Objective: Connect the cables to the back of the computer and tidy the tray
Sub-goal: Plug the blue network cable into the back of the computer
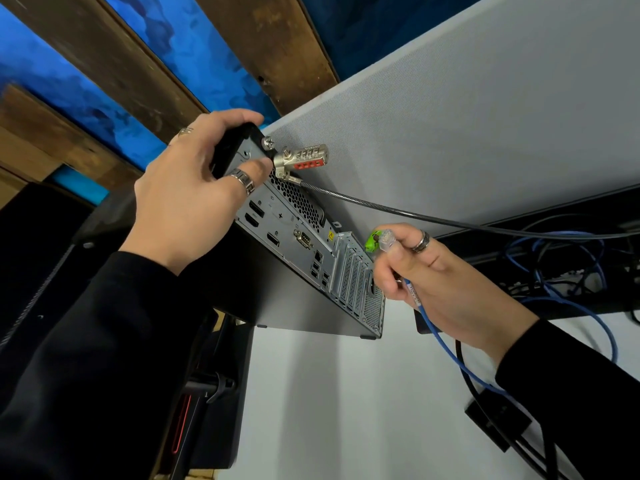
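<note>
Two hands busy: left hand [194, 188] grips the computer [294, 244] by its top rear corner; right hand [440, 275] pinches the blue network cable [450, 355], plug [386, 239] just beside the rear panel. Next: seat plug in the network port [318, 257].

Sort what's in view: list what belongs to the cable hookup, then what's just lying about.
In the job:
computer, gripped at its top corner by the left hand
blue network cable, plug end pinched in the right hand
cable tray

Lying about:
combination lock with its security cable
grey partition
</note>
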A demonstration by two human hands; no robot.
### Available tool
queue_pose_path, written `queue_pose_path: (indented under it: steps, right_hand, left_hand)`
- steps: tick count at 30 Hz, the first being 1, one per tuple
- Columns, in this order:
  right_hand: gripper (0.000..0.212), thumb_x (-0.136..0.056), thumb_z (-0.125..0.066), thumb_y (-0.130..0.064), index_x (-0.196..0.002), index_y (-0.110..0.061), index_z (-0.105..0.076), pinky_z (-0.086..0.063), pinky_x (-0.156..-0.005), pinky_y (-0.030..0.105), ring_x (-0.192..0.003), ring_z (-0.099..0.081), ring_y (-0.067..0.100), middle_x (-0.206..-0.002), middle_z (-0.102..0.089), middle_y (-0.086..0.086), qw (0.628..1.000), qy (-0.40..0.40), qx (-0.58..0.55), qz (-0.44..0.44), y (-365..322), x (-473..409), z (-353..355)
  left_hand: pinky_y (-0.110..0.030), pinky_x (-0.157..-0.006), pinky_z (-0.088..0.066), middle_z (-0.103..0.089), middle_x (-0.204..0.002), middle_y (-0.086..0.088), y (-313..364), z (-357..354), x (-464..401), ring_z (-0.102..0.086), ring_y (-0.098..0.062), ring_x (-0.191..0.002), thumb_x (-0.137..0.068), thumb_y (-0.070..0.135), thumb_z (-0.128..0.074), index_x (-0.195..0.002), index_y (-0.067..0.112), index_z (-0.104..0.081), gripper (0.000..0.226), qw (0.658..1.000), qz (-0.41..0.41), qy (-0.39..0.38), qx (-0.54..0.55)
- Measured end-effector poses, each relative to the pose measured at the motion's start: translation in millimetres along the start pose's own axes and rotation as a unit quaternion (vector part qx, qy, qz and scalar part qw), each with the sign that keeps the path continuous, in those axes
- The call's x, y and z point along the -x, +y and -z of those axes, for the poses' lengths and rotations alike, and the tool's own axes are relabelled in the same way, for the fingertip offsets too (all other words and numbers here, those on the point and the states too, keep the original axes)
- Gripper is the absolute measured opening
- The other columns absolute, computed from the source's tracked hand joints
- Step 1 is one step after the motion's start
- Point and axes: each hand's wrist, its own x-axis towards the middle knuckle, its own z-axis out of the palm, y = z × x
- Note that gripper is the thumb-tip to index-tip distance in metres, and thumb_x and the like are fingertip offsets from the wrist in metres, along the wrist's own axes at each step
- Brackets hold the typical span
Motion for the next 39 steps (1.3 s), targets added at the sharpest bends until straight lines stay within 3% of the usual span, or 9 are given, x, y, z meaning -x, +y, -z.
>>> queue_pose_path:
  steps: [8,12,15,18,20,23,27,32,39]
  right_hand:
    - [0.016,-0.091,-0.052,-0.032,-0.087,-0.040,-0.065,-0.034,-0.056,0.016,-0.054,-0.034,0.009,-0.055,-0.044,-0.007,0.999,-0.018,0.039,-0.007,-1.7,-2.6,3.0]
    - [0.017,-0.094,-0.048,-0.023,-0.094,-0.031,-0.063,-0.033,-0.055,0.010,-0.051,-0.035,0.003,-0.052,-0.042,-0.012,0.985,0.012,0.172,0.029,-3.5,-8.8,3.7]
    - [0.009,-0.092,-0.053,-0.026,-0.094,-0.030,-0.061,-0.030,-0.050,0.009,-0.047,-0.039,0.004,-0.050,-0.045,-0.011,0.930,0.062,0.358,0.060,-1.8,-13.9,4.8]
    - [0.013,-0.090,-0.051,-0.040,-0.098,-0.035,-0.060,-0.031,-0.046,0.016,-0.049,-0.041,0.008,-0.049,-0.044,-0.006,0.833,0.078,0.544,0.066,0.7,-16.7,1.7]
    - [0.016,-0.089,-0.048,-0.044,-0.098,-0.036,-0.058,-0.030,-0.044,0.013,-0.051,-0.044,0.005,-0.049,-0.044,-0.008,0.788,0.069,0.608,0.063,-0.1,-18.5,-3.2]
    - [0.017,-0.090,-0.048,-0.043,-0.096,-0.033,-0.060,-0.027,-0.048,0.011,-0.053,-0.042,0.015,-0.054,-0.047,-0.004,0.770,0.070,0.630,0.074,-0.6,-22.0,-10.3]
    - [0.016,-0.090,-0.048,-0.039,-0.095,-0.031,-0.061,-0.027,-0.048,0.011,-0.058,-0.043,0.014,-0.063,-0.054,-0.003,0.765,0.075,0.632,0.095,-0.6,-26.6,-15.5]
    - [0.012,-0.087,-0.053,-0.033,-0.089,-0.027,-0.064,-0.023,-0.046,0.011,-0.057,-0.040,0.014,-0.056,-0.041,-0.008,0.747,0.077,0.650,0.118,1.1,-30.6,-17.7]
    - [0.009,-0.074,-0.057,-0.023,-0.065,-0.021,-0.058,-0.014,-0.046,0.008,-0.053,-0.032,0.011,-0.054,-0.030,-0.010,0.722,0.066,0.669,0.164,4.7,-37.5,-23.7]
  left_hand:
    - [-0.049,-0.101,-0.040,-0.059,-0.114,0.020,-0.4,-0.2,-0.2,-0.054,-0.013,-0.115,-0.072,0.050,-0.058,-0.112,0.051,-0.053,0.040,1.000,-0.005,0.001,0.008]
    - [-0.049,-0.101,-0.039,-0.059,-0.113,0.021,-0.3,-0.2,-0.7,-0.053,-0.013,-0.115,-0.072,0.051,-0.057,-0.112,0.051,-0.053,0.041,1.000,-0.006,0.001,0.005]
    - [-0.050,-0.101,-0.040,-0.059,-0.113,0.021,-0.4,-0.3,-0.1,-0.054,-0.013,-0.115,-0.072,0.052,-0.056,-0.112,0.051,-0.053,0.041,1.000,-0.008,0.000,0.005]
    - [-0.049,-0.100,-0.041,-0.061,-0.113,0.019,-1.0,-0.3,0.0,-0.055,-0.015,-0.114,-0.072,0.052,-0.056,-0.113,0.051,-0.053,0.041,1.000,-0.006,-0.003,0.010]
    - [-0.049,-0.100,-0.041,-0.062,-0.113,0.018,-1.3,-0.3,-0.2,-0.055,-0.016,-0.113,-0.072,0.052,-0.056,-0.113,0.051,-0.054,0.041,1.000,-0.006,-0.004,0.012]
    - [-0.050,-0.100,-0.041,-0.062,-0.113,0.018,-1.3,-0.3,-0.6,-0.055,-0.016,-0.114,-0.071,0.053,-0.057,-0.113,0.051,-0.054,0.042,1.000,-0.005,-0.005,0.018]
    - [-0.051,-0.099,-0.042,-0.061,-0.113,0.018,-1.5,-0.1,-0.2,-0.055,-0.016,-0.114,-0.072,0.052,-0.057,-0.113,0.050,-0.054,0.041,1.000,-0.005,-0.008,0.019]
    - [-0.050,-0.100,-0.041,-0.060,-0.113,0.019,-1.1,-0.1,0.1,-0.055,-0.015,-0.114,-0.073,0.050,-0.057,-0.113,0.050,-0.053,0.040,1.000,-0.007,-0.005,0.014]
    - [-0.049,-0.100,-0.041,-0.060,-0.112,0.019,0.7,-0.2,2.2,-0.055,-0.014,-0.114,-0.074,0.049,-0.058,-0.112,0.051,-0.053,0.039,1.000,-0.002,-0.001,0.008]
